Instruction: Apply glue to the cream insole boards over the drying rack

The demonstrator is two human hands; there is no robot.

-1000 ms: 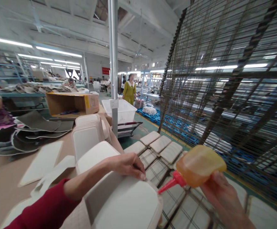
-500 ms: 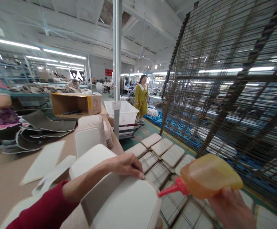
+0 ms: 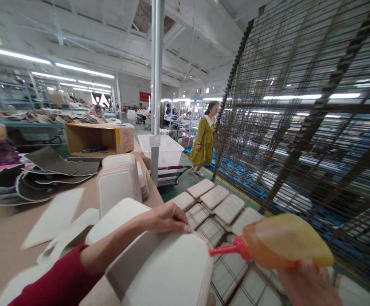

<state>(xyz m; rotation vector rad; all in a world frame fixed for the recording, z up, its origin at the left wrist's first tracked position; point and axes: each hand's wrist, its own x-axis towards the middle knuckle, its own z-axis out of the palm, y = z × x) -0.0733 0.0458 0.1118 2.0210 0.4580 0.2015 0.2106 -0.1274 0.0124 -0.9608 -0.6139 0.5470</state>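
A white panel with rounded corners (image 3: 169, 267) lies in front of me, its pale rim standing out around it. My left hand (image 3: 167, 217) grips the panel's far edge, fingers bent over the rim. In my right hand (image 3: 309, 280) is a squeeze bottle (image 3: 287, 242) of amber liquid, tipped on its side with its red nozzle (image 3: 229, 248) pointing left. The nozzle's tip is at the right rim of the panel; whether it touches I cannot tell. Close behind my left hand rests another white panel (image 3: 118, 216).
White panels stand stacked (image 3: 116, 187) on the brown table (image 3: 0, 229), beside dark curved pieces (image 3: 54, 161) and an open cardboard box (image 3: 92, 140). Panels on wire racks (image 3: 217, 195) fill the right. Tall wire racks (image 3: 300, 106) rise behind. A person in green (image 3: 204, 140) walks near them.
The bottle and its nozzle tip have shifted slightly up along the panel's right rim. My left hand keeps its grip. The person in green has walked closer and to the right.
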